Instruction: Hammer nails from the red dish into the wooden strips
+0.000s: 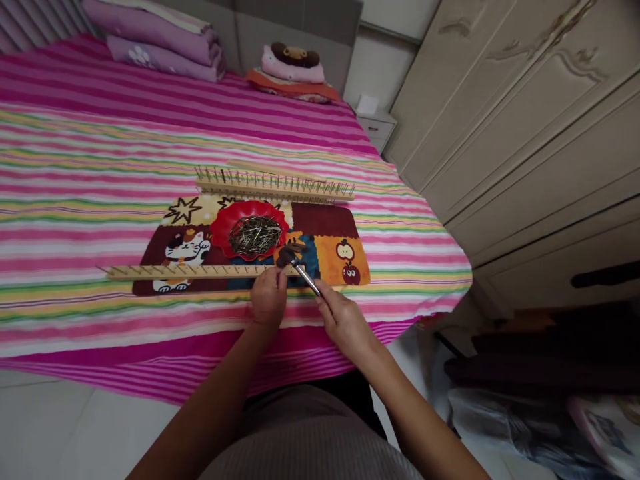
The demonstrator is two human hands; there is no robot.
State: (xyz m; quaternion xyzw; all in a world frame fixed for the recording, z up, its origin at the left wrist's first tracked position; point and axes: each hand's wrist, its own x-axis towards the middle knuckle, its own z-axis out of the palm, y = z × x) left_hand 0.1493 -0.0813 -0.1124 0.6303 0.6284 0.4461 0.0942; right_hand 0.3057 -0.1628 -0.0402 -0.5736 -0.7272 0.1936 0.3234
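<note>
My right hand (pixel 341 318) is closed round the metal handle of a small hammer (pixel 299 267), whose dark head hovers over the right end of a long wooden strip (pixel 185 271) studded with nails. My left hand (pixel 269 297) is pinched shut right at that end of the strip, just under the hammer head; what it pinches is too small to make out. Behind the strip, a red dish (pixel 220 230) holds a heap of thin nails (pixel 255 235). Everything lies on a patchwork cartoon mat (pixel 330 250).
Two more wooden strips with upright nails (pixel 273 183) lie at the mat's far edge. The striped pink bedspread (pixel 75 180) covers the bed, with folded quilts (pixel 160 40) and a pillow (pixel 293 67) at the head. A cream wardrobe (pixel 525 120) stands at right.
</note>
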